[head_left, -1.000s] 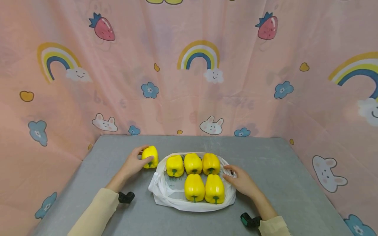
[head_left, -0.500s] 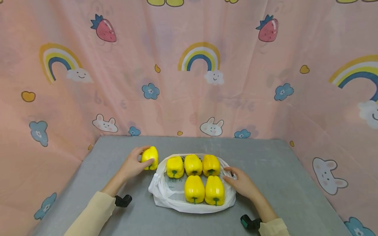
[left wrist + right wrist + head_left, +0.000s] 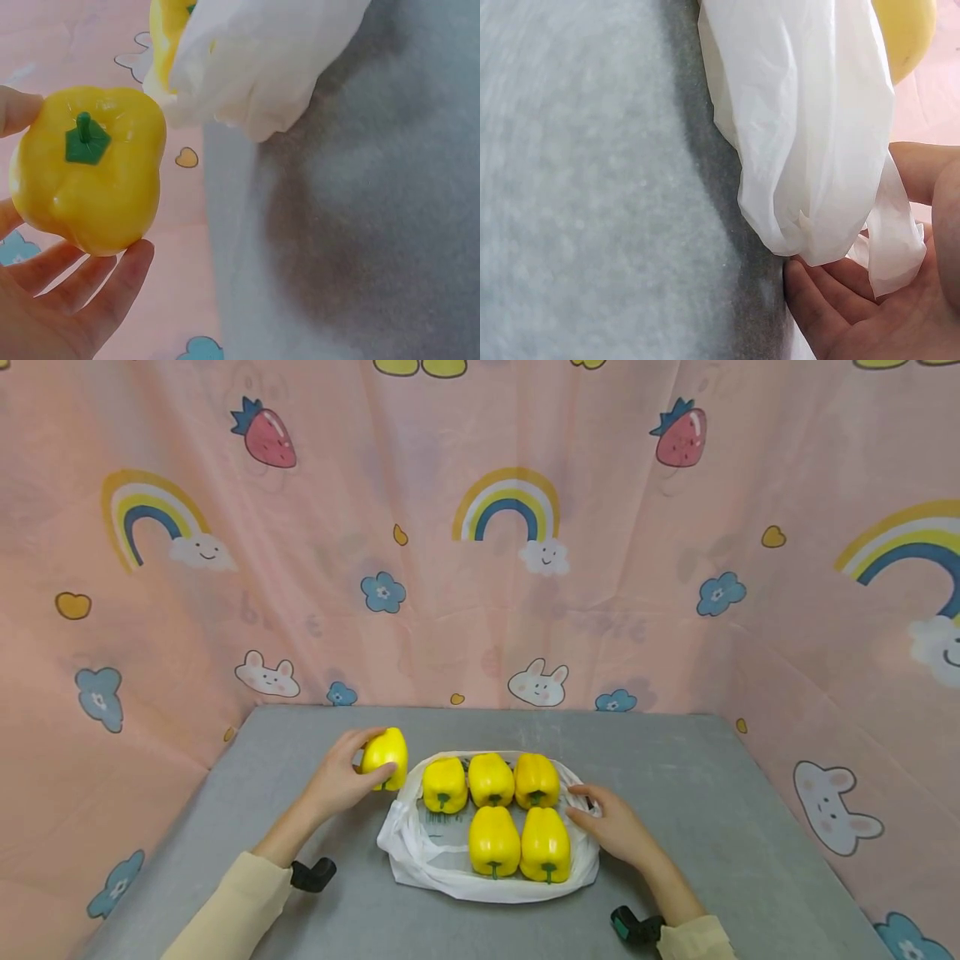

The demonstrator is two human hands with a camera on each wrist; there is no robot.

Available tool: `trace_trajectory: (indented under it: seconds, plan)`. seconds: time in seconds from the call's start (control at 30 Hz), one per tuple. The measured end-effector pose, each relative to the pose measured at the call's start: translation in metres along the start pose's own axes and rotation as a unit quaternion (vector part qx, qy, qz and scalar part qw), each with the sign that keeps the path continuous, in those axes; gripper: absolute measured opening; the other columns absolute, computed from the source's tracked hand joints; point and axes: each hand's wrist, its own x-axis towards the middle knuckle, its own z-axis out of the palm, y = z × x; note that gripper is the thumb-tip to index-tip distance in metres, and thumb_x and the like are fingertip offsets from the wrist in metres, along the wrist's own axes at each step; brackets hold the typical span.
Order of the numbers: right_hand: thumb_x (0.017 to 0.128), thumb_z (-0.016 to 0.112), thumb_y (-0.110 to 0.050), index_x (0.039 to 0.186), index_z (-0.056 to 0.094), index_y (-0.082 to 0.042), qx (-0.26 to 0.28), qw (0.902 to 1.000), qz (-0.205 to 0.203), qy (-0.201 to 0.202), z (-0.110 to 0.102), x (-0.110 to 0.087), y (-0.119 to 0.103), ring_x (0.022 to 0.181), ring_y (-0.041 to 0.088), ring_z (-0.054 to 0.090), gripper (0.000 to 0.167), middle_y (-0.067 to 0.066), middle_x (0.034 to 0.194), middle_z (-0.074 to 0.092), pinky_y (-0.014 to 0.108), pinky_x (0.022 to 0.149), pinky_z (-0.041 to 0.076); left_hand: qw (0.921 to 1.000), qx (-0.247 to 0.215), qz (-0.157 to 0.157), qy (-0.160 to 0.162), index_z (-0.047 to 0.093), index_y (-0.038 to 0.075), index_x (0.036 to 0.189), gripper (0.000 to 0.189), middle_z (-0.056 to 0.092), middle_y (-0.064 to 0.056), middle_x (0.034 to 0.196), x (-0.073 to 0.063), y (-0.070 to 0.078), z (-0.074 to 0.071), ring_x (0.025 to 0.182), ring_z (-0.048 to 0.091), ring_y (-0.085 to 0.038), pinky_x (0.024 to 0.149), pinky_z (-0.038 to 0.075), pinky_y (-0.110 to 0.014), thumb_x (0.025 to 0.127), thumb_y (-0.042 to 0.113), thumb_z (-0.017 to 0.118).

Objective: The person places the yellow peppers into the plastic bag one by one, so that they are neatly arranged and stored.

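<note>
My left hand (image 3: pixel 339 782) grips a yellow bell pepper (image 3: pixel 387 755) just left of the bag, thumb on the near side and fingers round the back. Its green stem (image 3: pixel 85 142) faces the camera in the left wrist view. A white plastic bag (image 3: pixel 412 858) lies spread in the middle with its mouth open upward. Inside sit several yellow peppers (image 3: pixel 493 841), three along the back and two in front. At the bag's right rim my right hand (image 3: pixel 619 828) holds the plastic, with a bag handle (image 3: pixel 894 247) between thumb and fingers.
The grey table (image 3: pixel 480 935) carries the bag and reaches back to a pink printed curtain (image 3: pixel 480 618). Black wrist cameras (image 3: pixel 313 874) are strapped to both wrists. An uncovered patch of the bag's bottom shows at its front left.
My left hand has lifted the pepper slightly and shifted it right, toward the bag. The right hand and the peppers in the bag have stayed put.
</note>
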Motion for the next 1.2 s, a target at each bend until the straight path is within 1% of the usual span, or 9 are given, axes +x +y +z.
trace_trajectory:
  seconds: [0.23,0.4,0.7,0.77,0.97,1.07,1.2]
  plan:
    - [0.100,0.065,-0.034,0.140,0.058,-0.004,-0.001,1.0000,-0.001,0.001,0.000,0.000,0.000,0.135,0.043,0.047,0.050,0.020,0.144,0.055,0.065,0.109,0.035,0.9998,0.001,0.020,-0.003,0.056,0.010,0.143,0.060,0.056,-0.014,0.132,-0.002,0.007,-0.001,0.108,0.056,-0.028,0.081,0.056,-0.036,0.091,0.031,0.078]
    - [0.100,0.065,-0.033,0.140,0.058,-0.004,-0.004,1.0000,0.002,0.002,0.000,-0.001,-0.001,0.135,0.043,0.047,0.050,0.020,0.143,0.055,0.066,0.109,0.035,0.9995,-0.013,0.024,-0.013,0.055,0.011,0.143,0.061,0.055,-0.013,0.133,-0.004,0.016,-0.002,0.110,0.057,-0.028,0.083,0.058,-0.036,0.090,0.030,0.079]
    - [0.100,0.066,-0.034,0.140,0.058,-0.005,0.006,1.0000,-0.001,-0.001,-0.001,0.000,0.000,0.134,0.043,0.047,0.050,0.020,0.144,0.054,0.066,0.109,0.036,0.9989,-0.026,0.031,-0.023,0.057,0.011,0.142,0.060,0.056,-0.009,0.133,-0.009,0.027,-0.004,0.110,0.058,-0.025,0.081,0.058,-0.031,0.090,0.029,0.079]
    - [0.100,0.066,-0.034,0.140,0.058,-0.005,0.008,1.0000,0.000,0.000,0.000,0.000,0.000,0.135,0.043,0.047,0.051,0.020,0.144,0.054,0.066,0.109,0.035,0.9986,-0.025,0.039,-0.026,0.057,0.010,0.142,0.060,0.056,-0.010,0.133,-0.011,0.029,-0.003,0.110,0.058,-0.025,0.081,0.058,-0.031,0.090,0.029,0.079]
    - [0.099,0.066,-0.034,0.140,0.058,-0.005,0.008,1.0000,-0.005,0.002,0.000,0.001,0.001,0.135,0.043,0.047,0.050,0.020,0.144,0.054,0.066,0.109,0.035,0.9979,-0.019,0.047,-0.040,0.058,0.008,0.141,0.060,0.057,-0.011,0.134,-0.016,0.033,0.002,0.111,0.059,-0.026,0.081,0.058,-0.029,0.089,0.031,0.079]
    - [0.099,0.066,-0.034,0.140,0.058,-0.005,0.009,0.9999,-0.009,0.002,-0.001,0.001,0.002,0.134,0.043,0.047,0.050,0.020,0.144,0.054,0.066,0.109,0.035,0.9976,-0.024,0.043,-0.048,0.059,0.010,0.141,0.059,0.058,-0.009,0.134,-0.019,0.035,0.006,0.111,0.059,-0.025,0.080,0.058,-0.027,0.089,0.031,0.079]
    - [0.099,0.066,-0.034,0.139,0.059,-0.005,0.014,0.9998,-0.010,0.003,-0.001,0.000,0.002,0.134,0.043,0.047,0.050,0.020,0.144,0.055,0.066,0.109,0.035,0.9965,-0.040,0.048,-0.056,0.060,0.012,0.140,0.058,0.058,-0.008,0.133,-0.022,0.036,0.012,0.112,0.060,-0.024,0.080,0.058,-0.029,0.089,0.033,0.079]
